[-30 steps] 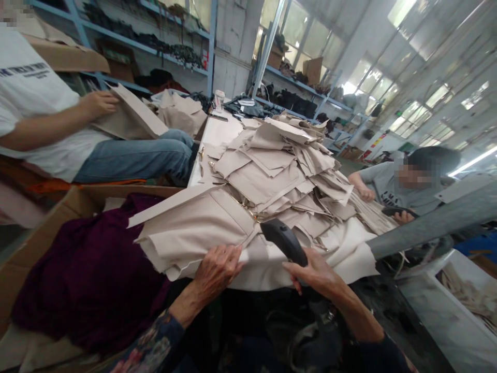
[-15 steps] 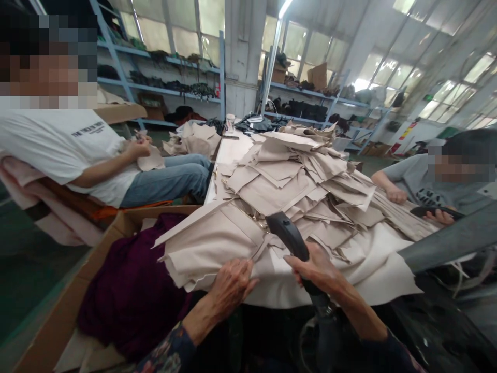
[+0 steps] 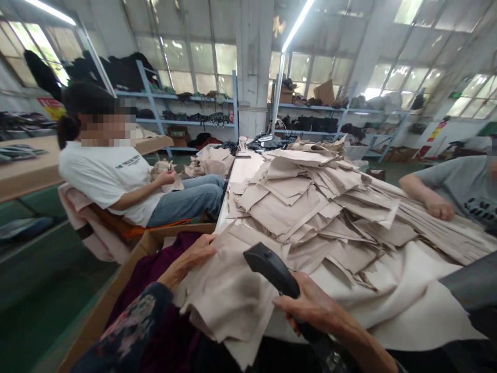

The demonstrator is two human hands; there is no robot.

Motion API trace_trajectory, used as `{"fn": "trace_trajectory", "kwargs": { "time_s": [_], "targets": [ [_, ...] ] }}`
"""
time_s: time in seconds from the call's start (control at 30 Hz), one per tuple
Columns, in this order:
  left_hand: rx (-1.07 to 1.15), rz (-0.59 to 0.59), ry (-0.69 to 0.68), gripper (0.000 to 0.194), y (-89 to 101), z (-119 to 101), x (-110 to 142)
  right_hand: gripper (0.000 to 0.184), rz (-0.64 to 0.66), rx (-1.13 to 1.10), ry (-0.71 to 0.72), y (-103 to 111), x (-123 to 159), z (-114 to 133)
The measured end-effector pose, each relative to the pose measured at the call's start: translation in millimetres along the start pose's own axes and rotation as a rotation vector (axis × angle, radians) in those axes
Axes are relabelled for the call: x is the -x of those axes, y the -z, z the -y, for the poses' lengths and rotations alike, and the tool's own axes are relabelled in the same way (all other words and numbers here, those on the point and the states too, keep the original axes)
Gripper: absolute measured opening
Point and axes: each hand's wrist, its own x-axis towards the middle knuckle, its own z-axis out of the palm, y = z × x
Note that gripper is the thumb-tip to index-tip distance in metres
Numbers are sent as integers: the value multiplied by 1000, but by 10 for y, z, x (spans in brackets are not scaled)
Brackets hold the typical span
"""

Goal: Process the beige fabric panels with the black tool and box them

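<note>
The draped beige cloth (image 3: 229,290) hangs over the table's near edge at six o'clock, so it probably needs smoothing and light tension, with fingers well clear of the tool's head. The left hand (image 3: 192,259) meets its ten o'clock edge, fingers close together; whether the thumb pinches beneath, I cannot tell. The right hand (image 3: 316,305) wraps firmly round the black tool (image 3: 272,267), whose head points to ten o'clock above the cloth; contact is unclear.
</note>
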Motion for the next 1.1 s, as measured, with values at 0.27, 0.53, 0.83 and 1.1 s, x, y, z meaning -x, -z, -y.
{"fn": "trace_trajectory", "kwargs": {
  "time_s": [0.27, 0.53, 0.83, 1.1],
  "targets": [
    [929, 31, 293, 71, -176, -297, 600, 15, 126, -87, 12, -317, -203, 105],
    [1237, -41, 267, 91, -549, -369, 921, 20, -20, -45, 90, -417, -319, 391],
    [1333, -72, 187, 84, -598, -388, 1041, 18, 72, -21, 76, -579, -97, 290],
    [1380, -140, 218, 86, -621, -368, 1162, 21, -28, -63, 108, -393, -188, 508]
  ]
}}
